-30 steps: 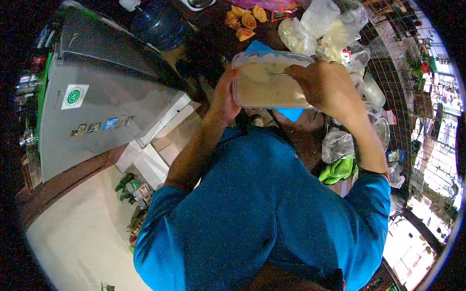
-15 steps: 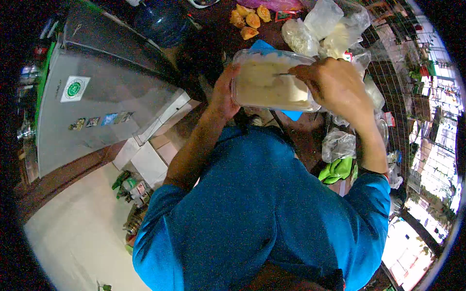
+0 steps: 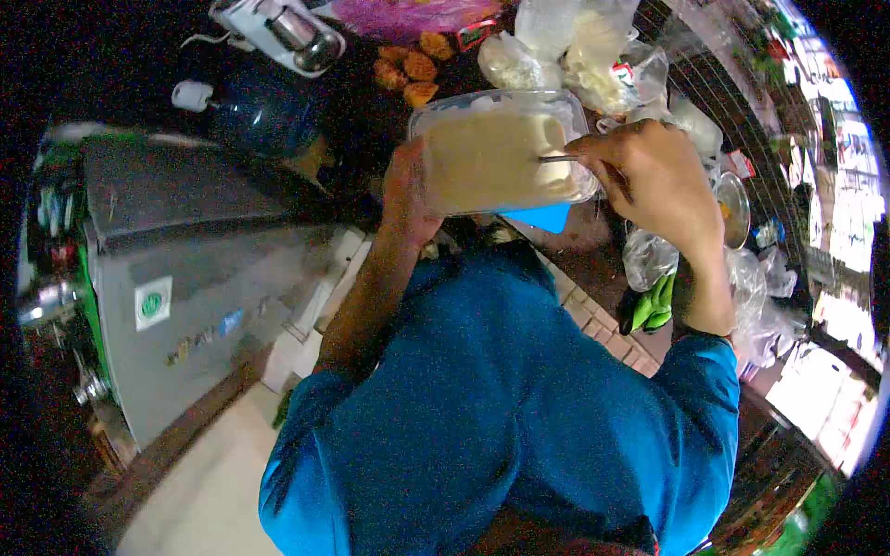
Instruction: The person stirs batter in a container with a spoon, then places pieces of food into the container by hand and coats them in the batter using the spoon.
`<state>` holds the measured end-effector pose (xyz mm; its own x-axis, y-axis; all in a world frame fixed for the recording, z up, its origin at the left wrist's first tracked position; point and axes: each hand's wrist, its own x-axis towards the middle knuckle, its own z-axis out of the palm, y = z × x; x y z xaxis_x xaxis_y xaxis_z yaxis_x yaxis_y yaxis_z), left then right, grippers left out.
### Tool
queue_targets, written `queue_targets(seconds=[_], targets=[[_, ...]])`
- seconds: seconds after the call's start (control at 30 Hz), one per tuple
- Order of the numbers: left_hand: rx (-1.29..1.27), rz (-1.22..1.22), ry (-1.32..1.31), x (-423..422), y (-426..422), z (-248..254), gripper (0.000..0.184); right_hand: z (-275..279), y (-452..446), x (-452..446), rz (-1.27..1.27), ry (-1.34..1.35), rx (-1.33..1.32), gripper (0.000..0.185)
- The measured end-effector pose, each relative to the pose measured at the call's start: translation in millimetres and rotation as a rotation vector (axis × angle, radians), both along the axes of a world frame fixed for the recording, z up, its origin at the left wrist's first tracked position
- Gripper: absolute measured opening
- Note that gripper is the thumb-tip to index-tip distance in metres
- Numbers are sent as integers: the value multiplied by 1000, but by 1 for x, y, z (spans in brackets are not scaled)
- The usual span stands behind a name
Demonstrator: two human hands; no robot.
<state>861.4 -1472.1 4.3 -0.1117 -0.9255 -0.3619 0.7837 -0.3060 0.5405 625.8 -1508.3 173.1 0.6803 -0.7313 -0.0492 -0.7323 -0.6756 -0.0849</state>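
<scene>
A clear plastic container (image 3: pixel 584 119) is held up in front of my body. Pale, creamy mixture (image 3: pixel 482 159) fills much of it, with a smooth surface. My left hand (image 3: pixel 408 193) is closed around the container's left end. Over its right end, my right hand (image 3: pixel 654 171) pinches a thin metal utensil (image 3: pixel 557 159). The utensil's tip reaches into the mixture near the right wall, so I cannot tell whether it is a spoon. A flat blue object (image 3: pixel 547 218) shows below the container's lower edge, partly hidden by it.
Orange-brown fried pieces (image 3: pixel 419 65) and several clear plastic bags (image 3: pixel 519 60) lie beyond the container. A white appliance (image 3: pixel 295 37) is at the top left. On the left stands a grey refrigerator (image 3: pixel 213 306). Green cloth-like material (image 3: pixel 652 304) is below my right hand.
The view has turned, bringing the white appliance into sight. My right hand has moved the utensil towards the container's right end. My left hand keeps its hold.
</scene>
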Motion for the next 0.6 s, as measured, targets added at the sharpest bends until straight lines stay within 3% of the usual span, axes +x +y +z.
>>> queue_targets(seconds=[0.17, 0.23, 0.3, 0.4, 0.6], targets=[[-62, -169, 71, 5, -36, -3, 57, -15, -4, -7, -288, -62, -82, 19], [-28, -182, -46, -1, -48, 15, 57, -20, -6, -9, -426, -65, -54, 21], [-24, -205, -56, -10, -65, 16, 56, -23, -13, -13, -395, -76, -68, 22], [40, -202, -88, -25, -79, 15, 54, -20, -25, -23, -385, 135, 16, 20], [-45, -249, -63, -35, -93, 23, 52, -4, -39, -39, -411, 14, -49, 20]])
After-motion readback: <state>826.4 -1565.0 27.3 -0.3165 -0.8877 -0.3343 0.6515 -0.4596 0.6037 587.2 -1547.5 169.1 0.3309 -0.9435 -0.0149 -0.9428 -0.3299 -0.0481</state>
